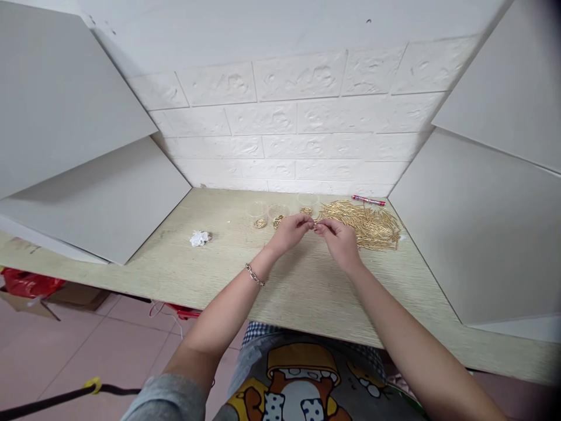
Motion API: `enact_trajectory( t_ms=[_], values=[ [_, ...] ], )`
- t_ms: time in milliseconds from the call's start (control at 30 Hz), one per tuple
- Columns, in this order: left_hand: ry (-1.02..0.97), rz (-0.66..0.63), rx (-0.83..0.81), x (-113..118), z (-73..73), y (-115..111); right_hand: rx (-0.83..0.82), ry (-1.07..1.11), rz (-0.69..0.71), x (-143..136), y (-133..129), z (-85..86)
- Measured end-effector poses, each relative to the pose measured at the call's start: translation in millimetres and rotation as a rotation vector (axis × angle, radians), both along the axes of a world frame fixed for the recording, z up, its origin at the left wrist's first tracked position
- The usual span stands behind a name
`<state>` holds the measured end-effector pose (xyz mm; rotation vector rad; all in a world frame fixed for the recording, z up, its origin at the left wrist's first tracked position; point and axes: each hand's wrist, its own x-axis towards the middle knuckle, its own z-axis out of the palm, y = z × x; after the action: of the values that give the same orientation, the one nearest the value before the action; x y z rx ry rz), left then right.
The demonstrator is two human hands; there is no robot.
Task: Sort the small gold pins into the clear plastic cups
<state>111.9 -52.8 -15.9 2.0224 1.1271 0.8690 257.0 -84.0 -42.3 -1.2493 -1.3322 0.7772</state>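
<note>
My left hand [290, 231] and my right hand [340, 241] meet above the table, fingertips pinched together. Between them is something tiny, mostly covered by the fingers; I cannot make out its kind. Right behind my right hand spreads a pile of thin gold-coloured rods [370, 225]. Beyond my left hand stand clear round plastic tubs, a left one [258, 209], a middle one [279, 209] and a right one [308, 199]. Small gold-coloured pieces [260, 223] show in the left tub, and similar bits appear in the other two.
A red pen-like stick [369, 200] lies behind the pile. Crumpled white tissue [200, 238] sits left on the wooden table [210, 269]. Grey panels stand at the left [109, 199] and right [495, 234], with a white brick-patterned wall [280, 117] behind.
</note>
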Motion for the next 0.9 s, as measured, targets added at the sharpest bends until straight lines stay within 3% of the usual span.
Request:
enact_trajectory(
  t_ms=[200,533,900],
  values=[
    [0.085,0.010,0.111,1.2,4.5,-4.0,0.071,-0.128,-0.037,-0.7,-3.4,1.7],
    [0.149,0.036,0.153,3.2,4.2,-5.6,0.087,-0.259,-0.023,4.8,-0.9,-0.1],
    [0.100,0.128,0.180,11.0,-7.6,-7.6,-0.034,-0.122,-0.032,-1.7,-4.8,4.5]
  ],
)
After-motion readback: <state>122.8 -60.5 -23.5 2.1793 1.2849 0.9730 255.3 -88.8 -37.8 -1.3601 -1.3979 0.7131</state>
